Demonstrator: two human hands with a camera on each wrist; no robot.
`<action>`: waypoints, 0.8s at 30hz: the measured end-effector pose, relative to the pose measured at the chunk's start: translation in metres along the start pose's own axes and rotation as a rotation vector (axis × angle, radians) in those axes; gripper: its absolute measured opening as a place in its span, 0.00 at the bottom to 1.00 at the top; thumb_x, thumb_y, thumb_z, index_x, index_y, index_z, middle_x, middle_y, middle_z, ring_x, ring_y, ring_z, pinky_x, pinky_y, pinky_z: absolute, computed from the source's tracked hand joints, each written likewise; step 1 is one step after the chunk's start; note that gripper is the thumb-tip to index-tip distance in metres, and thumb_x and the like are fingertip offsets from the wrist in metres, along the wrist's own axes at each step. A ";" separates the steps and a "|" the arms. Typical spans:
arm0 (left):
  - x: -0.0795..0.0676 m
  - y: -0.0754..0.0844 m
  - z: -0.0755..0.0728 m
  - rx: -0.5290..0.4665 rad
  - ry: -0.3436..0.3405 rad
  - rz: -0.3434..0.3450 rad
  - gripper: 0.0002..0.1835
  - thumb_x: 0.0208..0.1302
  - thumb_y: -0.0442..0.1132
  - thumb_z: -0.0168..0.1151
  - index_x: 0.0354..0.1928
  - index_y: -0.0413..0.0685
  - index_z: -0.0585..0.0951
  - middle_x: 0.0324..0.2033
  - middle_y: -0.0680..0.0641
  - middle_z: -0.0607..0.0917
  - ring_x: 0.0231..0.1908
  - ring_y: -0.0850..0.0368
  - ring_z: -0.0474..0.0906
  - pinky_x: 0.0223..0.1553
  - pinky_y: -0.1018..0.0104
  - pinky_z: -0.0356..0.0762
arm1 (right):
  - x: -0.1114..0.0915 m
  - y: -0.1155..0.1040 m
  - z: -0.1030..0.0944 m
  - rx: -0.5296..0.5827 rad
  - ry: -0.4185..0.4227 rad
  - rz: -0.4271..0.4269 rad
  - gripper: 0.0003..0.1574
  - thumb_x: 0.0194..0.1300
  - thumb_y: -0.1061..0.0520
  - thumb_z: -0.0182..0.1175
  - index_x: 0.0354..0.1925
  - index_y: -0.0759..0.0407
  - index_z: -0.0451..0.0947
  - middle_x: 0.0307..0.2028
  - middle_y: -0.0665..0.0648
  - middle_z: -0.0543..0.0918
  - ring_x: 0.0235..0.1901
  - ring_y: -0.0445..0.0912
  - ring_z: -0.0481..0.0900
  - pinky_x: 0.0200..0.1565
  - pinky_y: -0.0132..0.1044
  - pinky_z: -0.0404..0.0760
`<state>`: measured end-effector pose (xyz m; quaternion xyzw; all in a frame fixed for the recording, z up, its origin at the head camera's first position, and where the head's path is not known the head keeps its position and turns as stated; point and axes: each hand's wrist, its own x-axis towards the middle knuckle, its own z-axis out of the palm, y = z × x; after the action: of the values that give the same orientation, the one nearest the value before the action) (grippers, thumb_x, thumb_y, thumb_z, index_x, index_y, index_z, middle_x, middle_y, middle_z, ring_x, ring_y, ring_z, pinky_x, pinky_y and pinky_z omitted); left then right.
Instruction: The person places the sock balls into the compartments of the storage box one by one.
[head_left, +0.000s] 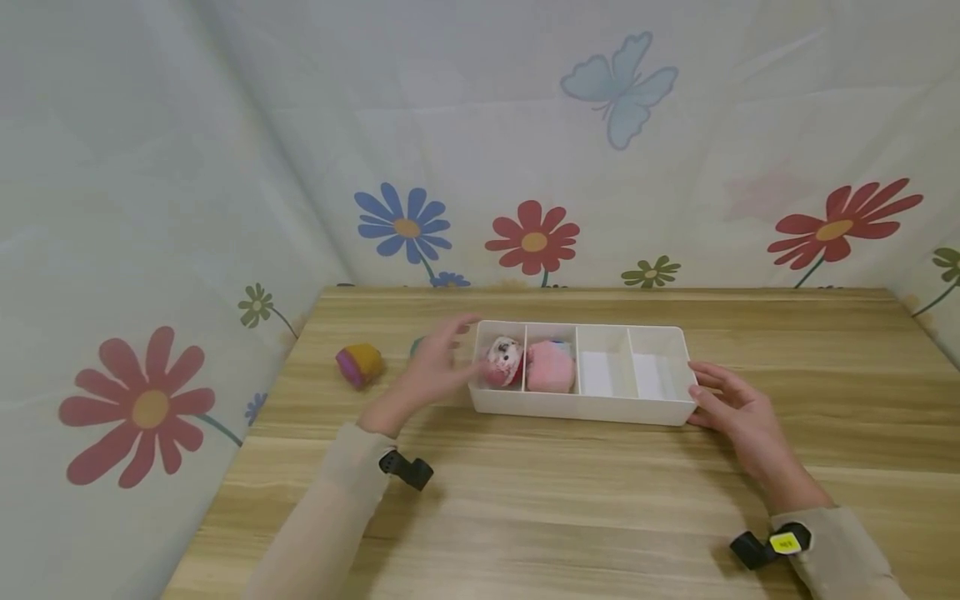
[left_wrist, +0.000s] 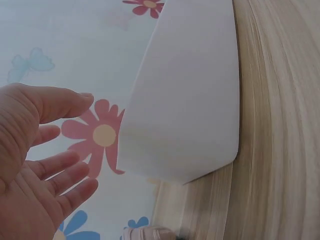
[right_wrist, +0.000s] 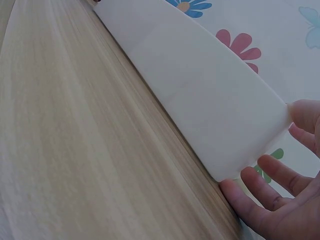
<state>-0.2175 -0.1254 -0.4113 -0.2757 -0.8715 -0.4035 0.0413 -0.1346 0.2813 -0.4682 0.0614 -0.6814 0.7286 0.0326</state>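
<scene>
A long white box [head_left: 585,406] with a row of compartments lies on the table. Its leftmost compartment holds a white-and-red speckled soft bundle [head_left: 504,357]; beside it sits a pink soft bundle [head_left: 551,367]. The two right-hand compartments hold nothing. At the box's left end is my left hand [head_left: 427,372], thumb and fingers spread, with a gap to the box in the left wrist view. My right hand [head_left: 742,417] touches the right end, its thumb at the front corner and its fingertips [right_wrist: 250,175] along the end wall.
Left of my left hand lies a yellow-and-purple soft bundle [head_left: 360,365]. A teal thing [head_left: 417,345] is mostly hidden behind that hand. A flower-printed curtain [head_left: 480,142] hangs at the wooden table's [head_left: 570,500] back and left side.
</scene>
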 end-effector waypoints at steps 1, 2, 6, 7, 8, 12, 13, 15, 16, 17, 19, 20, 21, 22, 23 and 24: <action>-0.001 0.000 -0.002 0.005 0.010 0.000 0.35 0.54 0.37 0.68 0.63 0.42 0.65 0.59 0.41 0.70 0.56 0.42 0.68 0.53 0.49 0.70 | 0.000 0.000 0.000 0.003 -0.001 0.000 0.26 0.65 0.64 0.55 0.61 0.64 0.67 0.50 0.54 0.73 0.40 0.39 0.80 0.36 0.36 0.81; -0.003 0.000 -0.004 0.011 0.014 -0.013 0.35 0.53 0.37 0.68 0.63 0.42 0.65 0.58 0.41 0.70 0.56 0.43 0.68 0.52 0.49 0.70 | 0.000 0.000 0.000 0.005 -0.003 0.000 0.26 0.65 0.64 0.55 0.61 0.63 0.67 0.50 0.53 0.73 0.40 0.39 0.80 0.36 0.36 0.81; -0.007 -0.002 -0.011 0.025 0.039 -0.067 0.35 0.53 0.38 0.68 0.63 0.45 0.65 0.57 0.41 0.71 0.54 0.44 0.69 0.51 0.48 0.71 | 0.000 0.000 -0.001 0.014 -0.009 -0.002 0.26 0.65 0.64 0.55 0.61 0.63 0.67 0.50 0.53 0.73 0.40 0.39 0.80 0.36 0.35 0.81; -0.008 -0.003 -0.013 0.022 0.044 -0.073 0.35 0.53 0.38 0.68 0.63 0.45 0.65 0.57 0.41 0.70 0.54 0.44 0.69 0.51 0.47 0.71 | 0.000 0.000 -0.001 0.014 -0.009 -0.002 0.26 0.65 0.64 0.55 0.61 0.63 0.67 0.50 0.53 0.73 0.40 0.39 0.80 0.36 0.36 0.81; -0.009 -0.005 -0.014 0.020 0.047 -0.075 0.35 0.54 0.39 0.68 0.63 0.45 0.65 0.58 0.41 0.70 0.54 0.43 0.69 0.51 0.47 0.71 | 0.000 0.000 -0.001 0.014 -0.010 -0.001 0.26 0.65 0.64 0.55 0.61 0.63 0.67 0.50 0.53 0.73 0.40 0.39 0.80 0.36 0.36 0.81; -0.013 -0.011 -0.020 0.012 0.053 -0.054 0.35 0.55 0.42 0.68 0.64 0.44 0.64 0.60 0.40 0.68 0.56 0.42 0.67 0.52 0.48 0.70 | 0.000 0.000 -0.001 0.003 -0.007 0.003 0.26 0.65 0.63 0.55 0.62 0.63 0.67 0.50 0.54 0.72 0.40 0.40 0.80 0.36 0.36 0.81; -0.014 -0.013 -0.022 0.010 0.056 -0.045 0.35 0.55 0.41 0.67 0.64 0.43 0.64 0.60 0.40 0.67 0.56 0.42 0.67 0.53 0.48 0.70 | 0.000 0.000 -0.001 0.003 -0.008 0.002 0.27 0.65 0.64 0.55 0.62 0.63 0.67 0.50 0.54 0.72 0.41 0.40 0.80 0.36 0.36 0.81; -0.016 -0.016 -0.025 0.019 0.062 -0.044 0.35 0.55 0.41 0.67 0.64 0.44 0.64 0.60 0.39 0.67 0.57 0.42 0.66 0.52 0.48 0.70 | 0.000 0.000 -0.001 0.006 -0.008 0.001 0.26 0.65 0.64 0.55 0.62 0.63 0.67 0.50 0.54 0.73 0.41 0.40 0.80 0.36 0.36 0.81; -0.016 -0.018 -0.025 0.024 0.067 -0.043 0.35 0.55 0.41 0.68 0.64 0.44 0.64 0.60 0.39 0.68 0.57 0.43 0.66 0.52 0.48 0.70 | 0.000 0.000 -0.001 0.011 -0.008 0.000 0.26 0.65 0.64 0.55 0.61 0.63 0.67 0.50 0.54 0.73 0.41 0.40 0.80 0.36 0.36 0.81; -0.017 -0.018 -0.027 0.028 0.071 -0.040 0.35 0.55 0.40 0.68 0.64 0.43 0.65 0.60 0.39 0.68 0.57 0.43 0.66 0.53 0.47 0.70 | 0.000 0.000 -0.001 0.014 -0.009 -0.002 0.26 0.65 0.64 0.55 0.61 0.64 0.67 0.50 0.54 0.72 0.41 0.40 0.80 0.36 0.36 0.81; -0.018 -0.020 -0.029 0.026 0.072 -0.043 0.35 0.55 0.40 0.68 0.64 0.43 0.65 0.60 0.39 0.67 0.57 0.43 0.66 0.53 0.47 0.69 | 0.000 0.001 -0.001 0.011 -0.006 -0.004 0.26 0.65 0.64 0.55 0.61 0.64 0.67 0.50 0.55 0.72 0.40 0.40 0.80 0.36 0.36 0.81; -0.019 -0.020 -0.029 0.027 0.073 -0.050 0.35 0.55 0.41 0.68 0.64 0.43 0.65 0.60 0.39 0.67 0.57 0.43 0.66 0.53 0.46 0.69 | 0.000 0.001 -0.001 0.006 -0.005 -0.003 0.26 0.65 0.64 0.55 0.61 0.64 0.66 0.50 0.55 0.72 0.40 0.40 0.80 0.36 0.36 0.81; -0.020 -0.021 -0.030 0.023 0.073 -0.053 0.35 0.55 0.41 0.68 0.64 0.43 0.65 0.60 0.39 0.67 0.57 0.42 0.66 0.53 0.47 0.69 | 0.001 0.002 -0.001 0.001 -0.003 -0.001 0.27 0.65 0.63 0.55 0.62 0.65 0.66 0.50 0.56 0.72 0.40 0.40 0.80 0.36 0.36 0.81; -0.020 -0.022 -0.031 0.018 0.073 -0.056 0.35 0.55 0.40 0.68 0.64 0.42 0.65 0.60 0.39 0.67 0.57 0.41 0.66 0.54 0.46 0.68 | 0.001 0.002 -0.001 -0.004 -0.001 0.000 0.27 0.65 0.63 0.55 0.62 0.65 0.66 0.51 0.56 0.72 0.40 0.40 0.80 0.36 0.36 0.81; -0.020 -0.023 -0.031 0.019 0.072 -0.061 0.35 0.55 0.40 0.67 0.64 0.42 0.64 0.60 0.39 0.67 0.57 0.41 0.65 0.54 0.46 0.68 | 0.001 0.003 -0.001 -0.008 0.000 0.001 0.27 0.65 0.63 0.56 0.62 0.65 0.66 0.51 0.57 0.72 0.41 0.40 0.80 0.36 0.36 0.81; -0.021 -0.024 -0.032 0.018 0.070 -0.067 0.35 0.55 0.39 0.67 0.64 0.42 0.64 0.61 0.39 0.67 0.57 0.41 0.65 0.54 0.46 0.68 | 0.001 0.003 -0.002 -0.011 0.001 0.002 0.27 0.65 0.63 0.56 0.62 0.65 0.66 0.51 0.57 0.72 0.41 0.40 0.80 0.36 0.36 0.81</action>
<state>-0.2170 -0.1706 -0.4122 -0.2315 -0.8819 -0.4062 0.0610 -0.1365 0.2826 -0.4710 0.0600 -0.6855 0.7249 0.0325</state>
